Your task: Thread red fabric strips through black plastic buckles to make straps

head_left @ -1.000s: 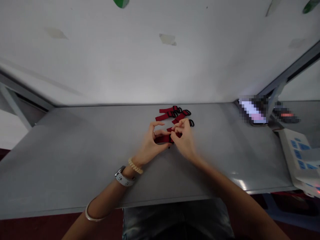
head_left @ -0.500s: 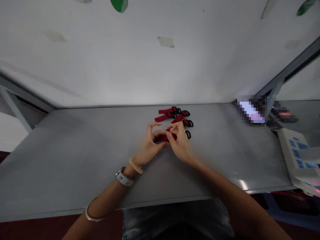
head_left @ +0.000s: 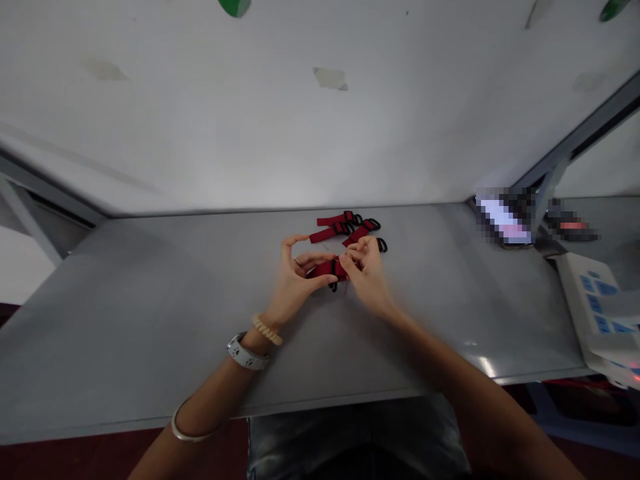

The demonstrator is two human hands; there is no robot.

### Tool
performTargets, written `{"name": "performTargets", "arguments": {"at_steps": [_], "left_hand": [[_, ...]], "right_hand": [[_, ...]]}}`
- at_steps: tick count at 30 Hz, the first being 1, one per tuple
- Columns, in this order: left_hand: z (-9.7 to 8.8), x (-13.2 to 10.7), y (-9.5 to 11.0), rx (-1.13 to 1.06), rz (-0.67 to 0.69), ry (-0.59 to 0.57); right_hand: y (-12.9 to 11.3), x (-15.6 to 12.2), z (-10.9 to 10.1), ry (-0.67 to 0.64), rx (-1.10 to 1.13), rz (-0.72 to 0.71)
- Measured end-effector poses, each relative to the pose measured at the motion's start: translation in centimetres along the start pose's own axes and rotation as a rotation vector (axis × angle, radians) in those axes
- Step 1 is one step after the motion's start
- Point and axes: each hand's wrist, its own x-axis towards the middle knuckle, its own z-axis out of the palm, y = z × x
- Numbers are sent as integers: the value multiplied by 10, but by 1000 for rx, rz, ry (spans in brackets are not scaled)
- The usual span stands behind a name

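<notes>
Between my two hands is a red webbing strap [head_left: 323, 269] with a black buckle [head_left: 333, 268] on it. My left hand [head_left: 295, 275] pinches the strap's left part between thumb and fingers, its index finger raised and curved. My right hand [head_left: 367, 275] is closed on the strap's right end, and its fingers cover that part. A black ring piece [head_left: 333, 287] hangs below the strap by my left thumb. Just beyond my hands, several similar red straps with black buckles [head_left: 327, 233] lie in a loose group, one partly hidden behind my right hand.
A grey tabletop [head_left: 175, 300] runs up to a white wall [head_left: 250, 133] at the back. A blurred-out phone-like object [head_left: 503, 220] lies at the back right. A white machine with blue buttons [head_left: 585, 307] stands at the right edge. Metal supports rise at both sides.
The strap in my hands has turned, so its black buckle and ring now show between my fingers. My left hand has shifted slightly left, with its fingers opened a little wider.
</notes>
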Motion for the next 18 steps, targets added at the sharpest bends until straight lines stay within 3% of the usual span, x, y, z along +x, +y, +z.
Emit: {"name": "performTargets", "arguments": {"at_steps": [6, 12, 18], "left_hand": [[0, 0, -6, -99, -173, 16], [1, -2, -2, 3, -37, -7], [9, -7, 3, 46, 5, -37]], "right_hand": [[-5, 1, 2, 21, 262, 166], [-5, -1, 2, 49, 267, 179], [-8, -6, 4, 112, 158, 71]]}}
